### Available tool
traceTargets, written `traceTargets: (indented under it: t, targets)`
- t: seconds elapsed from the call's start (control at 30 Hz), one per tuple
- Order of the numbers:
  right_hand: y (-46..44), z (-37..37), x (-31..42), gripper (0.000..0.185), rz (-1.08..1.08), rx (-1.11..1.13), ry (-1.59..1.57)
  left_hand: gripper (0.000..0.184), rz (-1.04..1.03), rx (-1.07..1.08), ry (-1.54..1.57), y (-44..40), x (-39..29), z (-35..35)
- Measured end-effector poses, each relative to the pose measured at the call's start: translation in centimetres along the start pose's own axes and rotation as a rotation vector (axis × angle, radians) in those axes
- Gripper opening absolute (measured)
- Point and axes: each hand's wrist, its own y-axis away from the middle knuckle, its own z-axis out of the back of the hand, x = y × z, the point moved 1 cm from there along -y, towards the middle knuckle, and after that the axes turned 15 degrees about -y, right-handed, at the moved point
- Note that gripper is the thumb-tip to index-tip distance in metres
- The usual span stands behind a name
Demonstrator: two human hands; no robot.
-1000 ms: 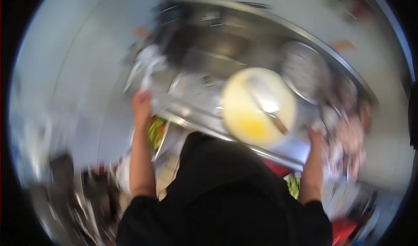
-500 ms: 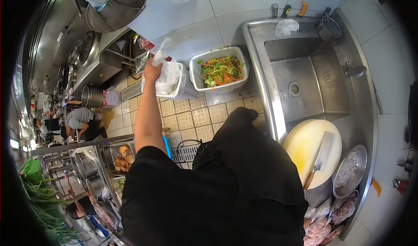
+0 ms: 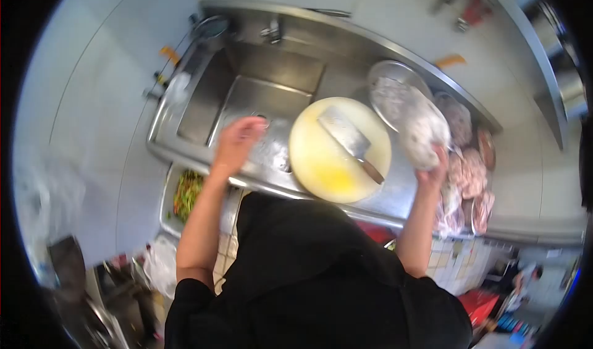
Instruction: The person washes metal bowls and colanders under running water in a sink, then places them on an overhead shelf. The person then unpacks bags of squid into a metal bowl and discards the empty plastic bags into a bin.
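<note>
My left hand is over the sink's front edge with nothing in it, its fingers apart and slightly curled. At the right, my right hand grips a whitish, blurred bag, whose contents I cannot make out. The bag partly covers a metal colander that holds pale pieces. Between my hands lies a round, yellow-stained cutting board, with a cleaver resting flat on it. Bagged pinkish meat sits on the counter right of my right hand.
The steel sink has a faucet behind it. A tub of chopped vegetables stands below the front left edge, near a white plastic bag. A shelf runs along the upper right. Another person is far off at lower right.
The view has swung from the tubs and floor back to the sink and board. My left hand no longer holds the white plastic. My right hand has come into view, holding a whitish bag.
</note>
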Motion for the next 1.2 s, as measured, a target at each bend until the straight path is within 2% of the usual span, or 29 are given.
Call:
traceTargets:
  t: [0.03, 0.07, 0.1, 0.13, 0.17, 0.23, 0.27, 0.3, 0.37, 0.4, 0.43, 0.5, 0.57, 0.67, 0.73, 0.93, 1.03, 1.1, 1.2]
  targets:
    - [-0.3, -1.6, -1.4, 0.051, -0.063, 0.102, -0.111, 0.026, -0.129, 0.182, 0.136, -1.7, -2.3, -4.0]
    - [0.2, -4.7, -2.8, 0.053, -0.098, 0.19, -0.183, 0.034, -0.18, 0.332, 0.142, -2.7, -5.5, -7.0]
    - [0.8, -7.8, -4.0, 0.055, -0.141, 0.285, -0.252, 0.047, -0.238, 0.386, 0.212, -3.6, -8.5, -9.3]
    - [0.7, -8.0, -5.1, 0.056, -0.201, 0.338, -0.307, 0.054, -0.155, 0.424, 0.375, -4.4, -10.4, -12.6]
    - [0.7, -8.9, -5.8, 0.057, -0.263, 0.39, -0.35, 0.054, -0.174, 0.438, 0.357, -5.4, -12.0, -14.2]
    - [1.1, -9.5, -7.2, 0.058, -0.254, 0.319, -0.29, 0.056, 0.054, 0.31, 0.716, -7.3, -14.0, -15.8]
    - [1.1, -9.5, -7.6, 0.061, -0.174, 0.335, -0.206, 0.05, 0.068, 0.231, 0.736, -8.2, -13.7, -16.3]
    - [1.2, -9.6, -7.4, 0.061, -0.167, 0.331, -0.217, 0.05, 0.066, 0.239, 0.725, -8.6, -13.4, -16.4]
    - [1.5, -10.1, -6.7, 0.068, -0.183, 0.191, 0.147, 0.049, -0.02, 0.22, 0.768, -9.6, -13.1, -16.2]
    - [1.7, -10.3, -6.9, 0.08, -0.093, 0.242, 0.354, 0.046, -0.059, 0.194, 0.704, -9.9, -12.9, -16.5]
    - [1.7, -10.2, -7.3, 0.08, -0.087, 0.222, 0.341, 0.046, -0.052, 0.216, 0.692, -9.9, -13.2, -16.5]
    - [1.2, -10.1, -7.6, 0.089, 0.066, 0.292, 0.665, 0.041, -0.095, 0.287, 0.607, -9.8, -13.9, -16.6]
    - [0.6, -9.7, -7.7, 0.092, 0.061, 0.243, 0.676, 0.039, -0.094, 0.316, 0.595, -10.2, -13.9, -17.0]
    - [0.2, -10.5, -7.6, 0.084, 0.066, 0.252, 0.667, 0.038, -0.112, 0.333, 0.538, -10.8, -13.8, -17.3]
    - [0.2, -10.9, -7.4, 0.073, 0.088, 0.187, 0.767, 0.039, -0.133, 0.335, 0.497, -11.0, -13.8, -17.7]
    - [-1.3, -9.2, -8.7, 0.067, 0.123, 0.09, 0.868, 0.038, -0.267, 0.223, 0.124, -11.1, -12.7, -19.1]
    - [-2.2, -7.2, -10.7, 0.066, 0.195, 0.056, 0.909, 0.038, -0.259, 0.178, 0.084, -10.6, -11.6, -19.8]
    - [-1.5, -6.9, -10.8, 0.063, 0.156, 0.011, 0.931, 0.038, -0.204, 0.155, 0.114, -10.2, -10.3, -20.3]
    - [-1.5, -5.7, -11.9, 0.056, 0.102, 0.007, 0.849, 0.038, -0.185, 0.172, -0.007, -9.5, -9.3, -20.5]
